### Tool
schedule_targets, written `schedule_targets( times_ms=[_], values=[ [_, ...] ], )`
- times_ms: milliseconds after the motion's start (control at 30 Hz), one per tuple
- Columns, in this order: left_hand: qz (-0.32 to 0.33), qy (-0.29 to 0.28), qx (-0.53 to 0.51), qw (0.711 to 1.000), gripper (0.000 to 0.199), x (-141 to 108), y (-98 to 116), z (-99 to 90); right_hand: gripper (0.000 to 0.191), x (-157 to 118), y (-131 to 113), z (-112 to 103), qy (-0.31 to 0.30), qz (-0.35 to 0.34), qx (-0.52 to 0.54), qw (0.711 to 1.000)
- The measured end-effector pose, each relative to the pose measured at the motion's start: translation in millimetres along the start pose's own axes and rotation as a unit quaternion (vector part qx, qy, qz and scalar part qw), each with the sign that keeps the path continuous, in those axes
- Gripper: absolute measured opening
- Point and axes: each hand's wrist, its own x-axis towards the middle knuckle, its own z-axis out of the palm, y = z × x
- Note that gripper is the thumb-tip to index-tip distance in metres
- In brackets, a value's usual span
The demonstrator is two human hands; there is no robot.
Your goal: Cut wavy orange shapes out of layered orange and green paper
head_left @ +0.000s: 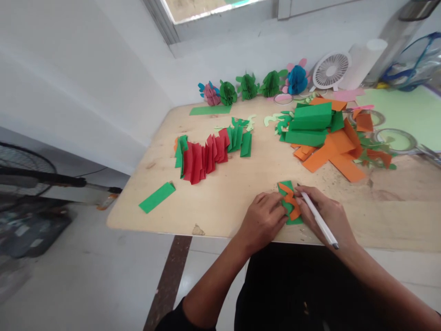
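Note:
Near the table's front edge lies a folded green paper strip (pixel 294 219) with a wavy orange paper cutout (pixel 292 201) on top of it. From the left, the bent, closed fingers of my left hand (pixel 264 219) hold the cutout down against the strip. My right hand (pixel 325 216) is closed around a white pen (pixel 319 220), its tip at the cutout's upper right edge. The fingertips of this hand also touch the papers' right side.
Folded red papers (pixel 203 158) stand left of centre, and one green strip (pixel 157 197) lies further left. Green folded papers (pixel 312 117) and orange strips (pixel 344 154) are heaped at right, near tape rolls (pixel 394 139). Honeycomb paper figures (pixel 248 86) and a small fan (pixel 331 71) line the wall.

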Motion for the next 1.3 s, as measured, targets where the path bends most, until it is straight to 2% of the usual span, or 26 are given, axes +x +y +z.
schedule_targets(
  times_ms=[167,367,1000,1300],
  values=[
    [-0.009,-0.003,-0.01,1.0,0.02,-0.9,-0.8,0.0,0.024,-17.5,2.3,-0.6,0.017,-0.04,-0.006,0.999],
    [-0.014,-0.016,-0.02,1.0,0.018,-1.6,-1.7,-0.6,0.022,-19.3,-2.4,2.6,0.022,-0.094,-0.014,0.995],
    [-0.023,-0.012,-0.012,1.0,0.021,-3.5,-0.7,1.4,0.025,-24.9,1.5,4.6,0.041,-0.126,-0.012,0.991],
    [-0.028,-0.016,-0.021,0.999,0.018,-4.4,-2.7,1.5,0.027,-24.2,0.7,4.5,0.041,-0.12,-0.001,0.992]
  ],
)
